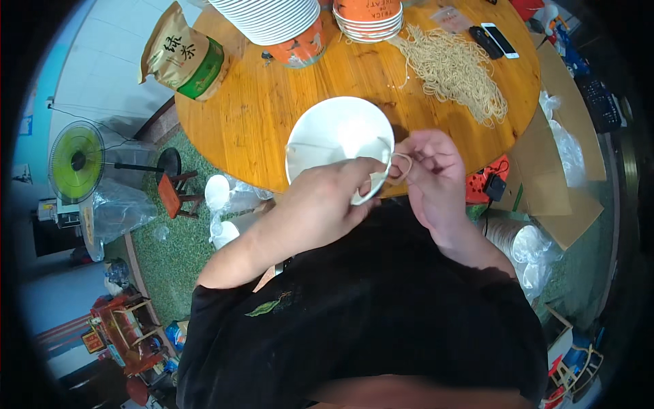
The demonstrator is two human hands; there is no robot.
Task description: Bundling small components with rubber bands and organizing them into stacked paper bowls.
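A white-lined paper bucket [334, 123] is tilted at the table's near edge, its open mouth facing up toward me. My left hand [334, 194] is closed on the bucket's near right rim, thumb outside and fingers over the edge. A beige cord [402, 165] forms a small loop at that rim, and part of it stretches across inside the bucket. My right hand [432, 170] pinches the cord just right of the rim, fingers bent. The knot or hole at the rim is hidden by my fingers.
On the round wooden table [252, 123] lie a heap of beige cords [456, 78], a white phone [499, 39] and a black object [484, 42]. Stacked orange-printed buckets [296, 48] and a gold-green pouch [187, 54] stand behind. A green fan [77, 162] is left.
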